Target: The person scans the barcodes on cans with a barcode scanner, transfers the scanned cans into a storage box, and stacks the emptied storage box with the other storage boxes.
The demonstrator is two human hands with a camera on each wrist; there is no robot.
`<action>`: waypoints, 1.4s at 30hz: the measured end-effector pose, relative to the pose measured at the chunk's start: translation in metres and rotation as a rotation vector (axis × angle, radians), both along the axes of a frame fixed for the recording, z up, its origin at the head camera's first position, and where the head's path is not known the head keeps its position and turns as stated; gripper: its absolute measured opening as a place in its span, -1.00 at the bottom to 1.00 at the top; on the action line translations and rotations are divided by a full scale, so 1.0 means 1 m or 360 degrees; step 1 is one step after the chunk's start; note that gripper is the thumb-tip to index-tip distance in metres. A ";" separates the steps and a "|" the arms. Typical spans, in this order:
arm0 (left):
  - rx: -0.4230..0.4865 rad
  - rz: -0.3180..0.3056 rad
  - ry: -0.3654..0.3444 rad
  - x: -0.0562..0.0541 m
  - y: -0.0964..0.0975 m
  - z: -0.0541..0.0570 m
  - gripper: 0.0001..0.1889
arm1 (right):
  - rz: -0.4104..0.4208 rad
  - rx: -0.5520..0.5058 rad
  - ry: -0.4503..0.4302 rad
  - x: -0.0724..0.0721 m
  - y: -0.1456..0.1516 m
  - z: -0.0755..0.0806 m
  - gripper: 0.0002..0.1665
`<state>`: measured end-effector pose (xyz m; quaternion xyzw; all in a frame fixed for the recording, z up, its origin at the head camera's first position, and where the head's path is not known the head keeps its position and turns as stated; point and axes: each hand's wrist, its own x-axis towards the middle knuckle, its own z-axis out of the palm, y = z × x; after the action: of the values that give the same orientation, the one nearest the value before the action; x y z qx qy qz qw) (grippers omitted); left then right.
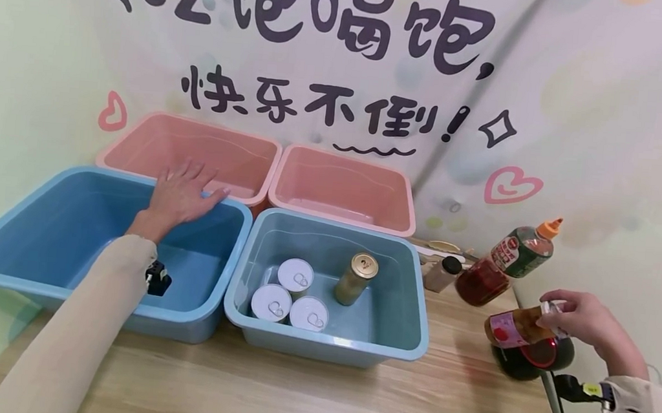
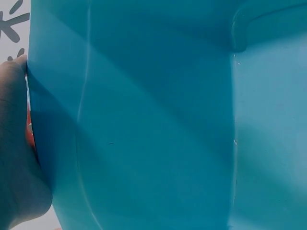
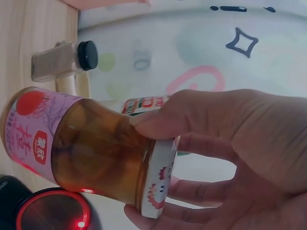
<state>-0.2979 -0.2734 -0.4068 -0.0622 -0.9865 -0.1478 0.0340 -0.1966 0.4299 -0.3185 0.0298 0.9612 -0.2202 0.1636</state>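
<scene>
With my right hand (image 1: pixel 581 320) I grip a glass jar (image 3: pixel 98 143) round its patterned lid. The jar is tilted on its side, holds amber contents, and has a pink label with a red fruit picture. In the head view the jar (image 1: pixel 517 326) is above a black device with a red ring (image 1: pixel 535 355) at the table's right edge. My left hand (image 1: pixel 182 196) is over the back rim of the left blue tub (image 1: pixel 194 316), fingers spread and holding nothing. The left wrist view shows mostly that tub's inner wall (image 2: pixel 144 124).
The right blue tub (image 1: pixel 332 343) holds several cans, including a gold can (image 1: pixel 356 278). Two pink tubs (image 1: pixel 344 185) stand behind. A red sauce bottle (image 1: pixel 504 262) and a small black-capped jar (image 1: pixel 444 274) stand right of the tubs, near the wall.
</scene>
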 end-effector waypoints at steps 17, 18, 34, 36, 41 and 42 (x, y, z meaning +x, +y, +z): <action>0.0042 0.0101 0.0064 0.000 -0.005 -0.001 -0.16 | 0.0256 0.0212 0.0360 -0.017 -0.072 0.070 -0.37; 0.0043 0.0102 0.0061 0.000 -0.006 -0.001 -0.15 | 0.0280 0.0214 0.0381 -0.020 -0.079 0.074 -0.39; 0.0010 0.0114 0.0053 0.000 -0.005 -0.007 -0.17 | 0.0438 0.0227 0.0405 -0.095 -0.224 0.117 -0.44; 0.0013 0.0119 0.0049 0.000 -0.006 -0.007 -0.17 | 0.0468 0.0230 0.0401 -0.104 -0.243 0.117 -0.47; 0.0015 0.0122 0.0074 -0.001 -0.008 -0.007 -0.17 | 0.0543 0.0240 0.0365 -0.126 -0.286 0.116 -0.48; 0.0015 0.0122 0.0079 -0.001 -0.008 -0.006 -0.18 | 0.0565 0.0234 0.0358 -0.131 -0.294 0.116 -0.47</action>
<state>-0.2986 -0.2815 -0.4133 -0.0279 -0.9863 -0.1495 0.0645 -0.3272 0.1356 -0.2030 -0.1528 0.9770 -0.1192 0.0891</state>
